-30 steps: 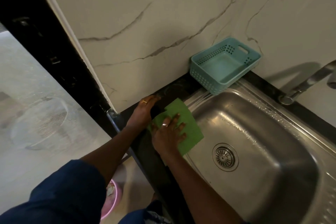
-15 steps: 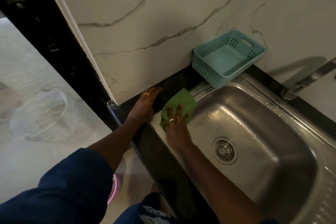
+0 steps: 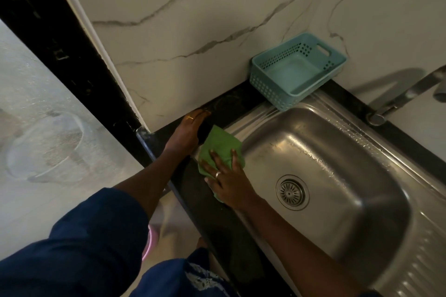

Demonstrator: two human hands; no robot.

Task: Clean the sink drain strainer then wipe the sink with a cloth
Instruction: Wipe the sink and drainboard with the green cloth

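A stainless steel sink [image 3: 362, 176] fills the right side, with a round drain strainer [image 3: 291, 192] seated in its bottom. My right hand [image 3: 226, 181] presses a green cloth [image 3: 220, 146] flat on the sink's left rim, fingers spread over it. My left hand [image 3: 187, 134] rests palm down on the black counter [image 3: 231, 103] just left of the cloth, holding nothing. Both hands wear a ring.
A teal perforated plastic basket [image 3: 296, 70] sits at the sink's back left corner against the marble wall. A metal tap [image 3: 405, 96] reaches in from the right. The black counter edge [image 3: 193, 207] runs along my body, with floor to the left.
My right hand slid the green cloth up along the sink's left rim, then back toward me, and the cloth bunched from flat to crumpled. My left hand stayed on the counter.
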